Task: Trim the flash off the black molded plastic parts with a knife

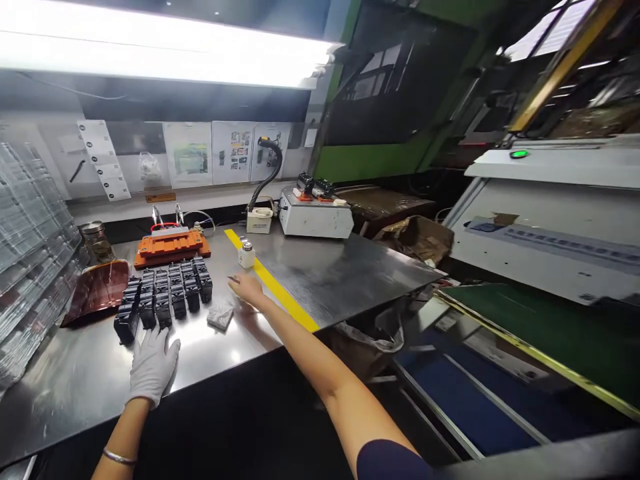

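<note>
A row of several glossy black plastic parts [163, 293] stands on the metal table. My left hand [153, 363], in a white glove, has its fingers stretched forward, the tips at the near end of the middle parts. Further right, my bare right hand [246, 290] is closed, and a thin dark tool [233, 279] pokes out from its fingers; most of it is hidden. Between the two hands a grey pad [220, 317] lies on the table. Just beyond my right hand stands a small white dispenser bottle [246, 255] with a metal top.
Behind the parts sits an orange fixture [173, 245]. A brown-red tray [97, 290] and stacked clear plastic trays [30, 260] are at left. Yellow tape [285, 293] crosses the table [330, 280]. A white box [317, 220] bears black parts at the back. Conveyor machinery [500, 373] stands right.
</note>
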`<state>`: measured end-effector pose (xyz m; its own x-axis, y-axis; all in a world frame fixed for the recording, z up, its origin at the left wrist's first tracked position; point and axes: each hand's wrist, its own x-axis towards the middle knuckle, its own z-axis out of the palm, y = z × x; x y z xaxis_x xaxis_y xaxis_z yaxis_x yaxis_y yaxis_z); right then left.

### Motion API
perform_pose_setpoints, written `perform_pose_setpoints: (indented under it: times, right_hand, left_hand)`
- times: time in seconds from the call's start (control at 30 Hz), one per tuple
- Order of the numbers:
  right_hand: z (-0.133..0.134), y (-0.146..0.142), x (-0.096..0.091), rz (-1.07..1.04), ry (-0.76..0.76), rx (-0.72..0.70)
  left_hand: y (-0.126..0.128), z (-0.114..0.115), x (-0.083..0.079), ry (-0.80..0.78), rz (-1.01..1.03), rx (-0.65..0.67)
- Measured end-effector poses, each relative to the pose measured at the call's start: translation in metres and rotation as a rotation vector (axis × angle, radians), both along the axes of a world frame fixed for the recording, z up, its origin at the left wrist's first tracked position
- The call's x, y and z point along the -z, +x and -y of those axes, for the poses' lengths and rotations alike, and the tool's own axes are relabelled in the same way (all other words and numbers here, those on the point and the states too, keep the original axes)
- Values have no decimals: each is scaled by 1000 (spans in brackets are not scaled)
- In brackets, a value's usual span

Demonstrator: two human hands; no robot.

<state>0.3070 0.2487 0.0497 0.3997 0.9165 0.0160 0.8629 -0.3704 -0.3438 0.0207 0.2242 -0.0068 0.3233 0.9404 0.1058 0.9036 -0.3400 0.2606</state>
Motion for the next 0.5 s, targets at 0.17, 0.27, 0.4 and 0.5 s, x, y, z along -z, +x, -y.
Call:
perform_pose_setpoints:
  times: [0.17,0.27,0.4,0.5]
  right_hand:
    - [45,18,31,123,-32,10]
    - [45,16,42,135,-36,-32]
    - [40,15,49,123,-36,-78]
    - [42,14,52,113,-48,-97]
  left_hand:
    - [4,7,2,58,-118,-27]
    - [1,6,8,101,-144,-6]
    - [-9,3,22,237,-58,162]
    - [-13,5,38,361,41,323]
